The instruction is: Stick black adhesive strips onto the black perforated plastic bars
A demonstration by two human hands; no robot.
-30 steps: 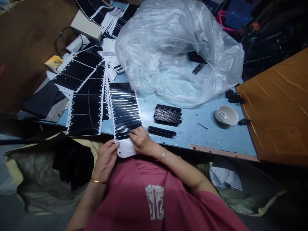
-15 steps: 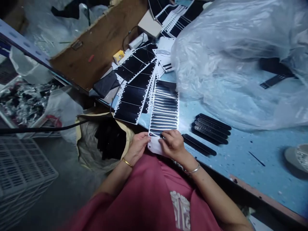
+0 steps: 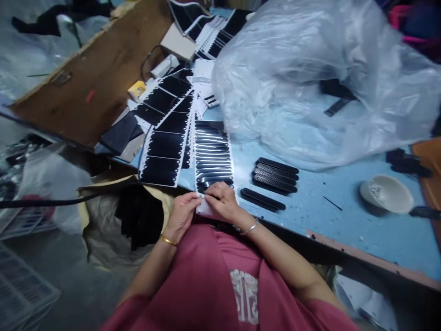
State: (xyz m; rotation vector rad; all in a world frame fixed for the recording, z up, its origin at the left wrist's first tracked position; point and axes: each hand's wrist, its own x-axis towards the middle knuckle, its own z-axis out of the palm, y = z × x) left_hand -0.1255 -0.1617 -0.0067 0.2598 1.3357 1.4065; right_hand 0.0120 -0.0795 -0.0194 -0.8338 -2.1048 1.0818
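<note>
A white-backed sheet of narrow, shiny black stickers [image 3: 212, 154] lies lengthwise over the table's front edge. My left hand [image 3: 184, 209] pinches its near left edge between thumb and fingers. Curled over the sheet's near end, my right hand [image 3: 222, 200] has its fingertips at the lowest black strip, close to my left thumb. What exactly those fingertips pinch is partly hidden. To the right lies a neat group of black strips with a textured middle [image 3: 275, 175]. One similar single black strip [image 3: 262, 199] rests nearer the edge.
More black sticker sheets [image 3: 161, 147] fan out at left, beside a wooden board [image 3: 93, 69]. A big clear plastic bag [image 3: 275, 78] covers the back. A white bowl [image 3: 387, 194] stands at right. Below the edge, an open sack [image 3: 99, 230] holds black pieces.
The view has swung to the right, bringing the whole bowl into sight. My right fingertips have come closer to my left thumb on the sheet; my left hand keeps its pinch.
</note>
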